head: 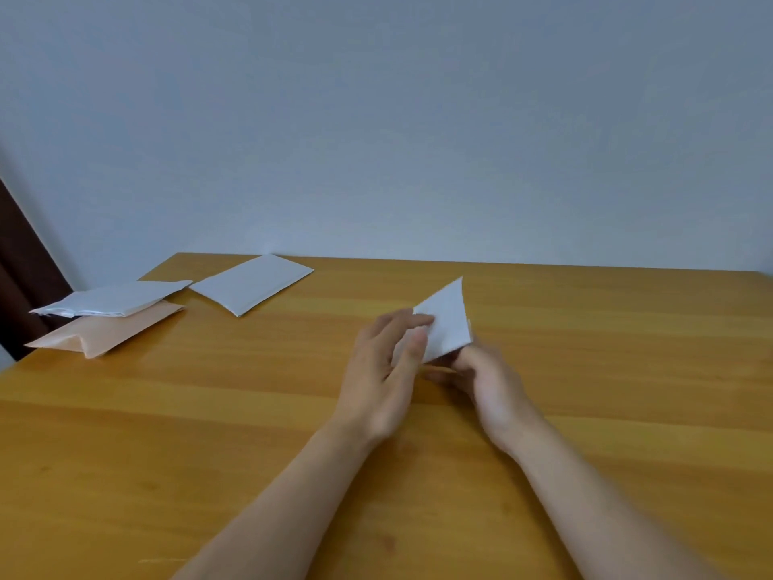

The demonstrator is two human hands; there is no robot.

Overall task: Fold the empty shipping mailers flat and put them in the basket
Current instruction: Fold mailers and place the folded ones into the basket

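As the left hand (387, 370) pinches the small white folded paper mailer (449, 320) and the right hand (489, 380) curls round its near corner, it tilts above the yellow wooden bench (209, 412), seemingly for creasing.

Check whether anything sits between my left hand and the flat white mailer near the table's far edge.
Nothing visible does: only bare table lies between the left hand and the flat white mailer. That hand and the right hand hold the folded mailer.
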